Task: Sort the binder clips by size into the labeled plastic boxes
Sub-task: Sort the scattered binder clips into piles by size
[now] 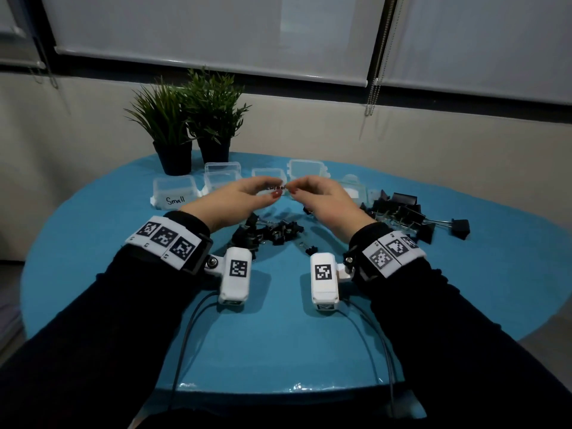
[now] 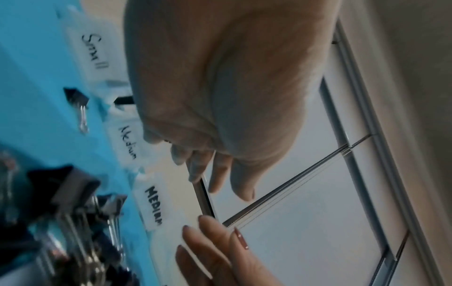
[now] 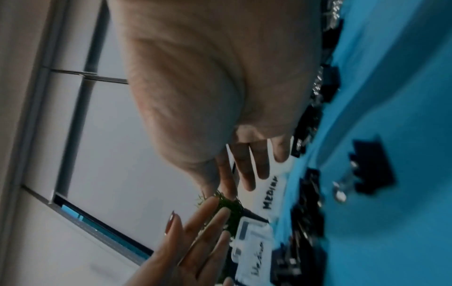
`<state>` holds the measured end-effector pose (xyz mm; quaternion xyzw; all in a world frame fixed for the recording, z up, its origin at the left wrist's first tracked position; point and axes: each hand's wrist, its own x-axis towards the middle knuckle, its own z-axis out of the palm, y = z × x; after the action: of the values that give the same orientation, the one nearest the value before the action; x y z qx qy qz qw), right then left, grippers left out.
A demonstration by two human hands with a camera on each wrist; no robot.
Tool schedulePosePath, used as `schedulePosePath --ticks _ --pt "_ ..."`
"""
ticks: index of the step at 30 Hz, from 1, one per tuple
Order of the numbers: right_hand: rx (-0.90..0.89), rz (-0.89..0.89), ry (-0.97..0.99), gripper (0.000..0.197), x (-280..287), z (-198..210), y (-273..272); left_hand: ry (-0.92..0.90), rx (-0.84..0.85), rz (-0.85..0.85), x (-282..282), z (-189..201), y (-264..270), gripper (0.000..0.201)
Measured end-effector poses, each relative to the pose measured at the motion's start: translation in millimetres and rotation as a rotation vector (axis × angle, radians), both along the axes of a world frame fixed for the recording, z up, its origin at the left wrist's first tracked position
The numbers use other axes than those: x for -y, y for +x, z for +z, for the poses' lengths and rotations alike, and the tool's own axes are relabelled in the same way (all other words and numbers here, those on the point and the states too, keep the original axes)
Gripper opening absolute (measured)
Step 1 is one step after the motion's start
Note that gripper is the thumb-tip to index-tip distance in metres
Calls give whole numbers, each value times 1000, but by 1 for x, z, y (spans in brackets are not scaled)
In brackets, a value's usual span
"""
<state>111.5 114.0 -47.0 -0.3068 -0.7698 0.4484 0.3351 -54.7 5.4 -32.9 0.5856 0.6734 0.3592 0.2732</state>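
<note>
My black sleeves point(image 1: 93, 320) and the white wrist cameras point(image 1: 235, 275) sit closest. Beyond them my left hand point(image 1: 235, 201) and right hand point(image 1: 325, 201) hover above the worktop point(image 1: 123, 305), fingers point(image 1: 275, 193) loosely curved, tips nearly meeting, gripping nothing. Under my palms lies a heap of small binder clips point(image 1: 272, 232); larger binder clips point(image 1: 405, 212) are piled to the right of my right fingers. Just past my fingertips stand the clear boxes: "Small" point(image 1: 175, 193) to the left, a "Medium" box point(image 2: 153, 207) directly behind. Two potted plants point(image 1: 192, 125) and drawn blinds point(image 1: 216, 35) lie beyond.
</note>
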Motion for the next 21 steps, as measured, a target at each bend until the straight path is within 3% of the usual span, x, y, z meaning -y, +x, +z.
schedulePosePath --ticks 4,8,12,14,17,21 --pt "117 121 -192 36 10 -14 -9 12 12 216 17 9 -9 45" --pt "357 168 -35 55 14 -18 -18 -182 -99 231 49 12 -19 64" --pt "344 242 -48 60 25 -21 -31 -257 -85 318 65 7 -31 79" --pt "270 274 -87 53 30 -22 -35 -256 -12 381 71 3 -34 83" --pt "174 202 -131 53 34 -19 -41 -221 40 424 76 -4 -38 85" --pt "284 153 -84 67 42 -15 -52 -247 36 384 73 -7 -39 93"
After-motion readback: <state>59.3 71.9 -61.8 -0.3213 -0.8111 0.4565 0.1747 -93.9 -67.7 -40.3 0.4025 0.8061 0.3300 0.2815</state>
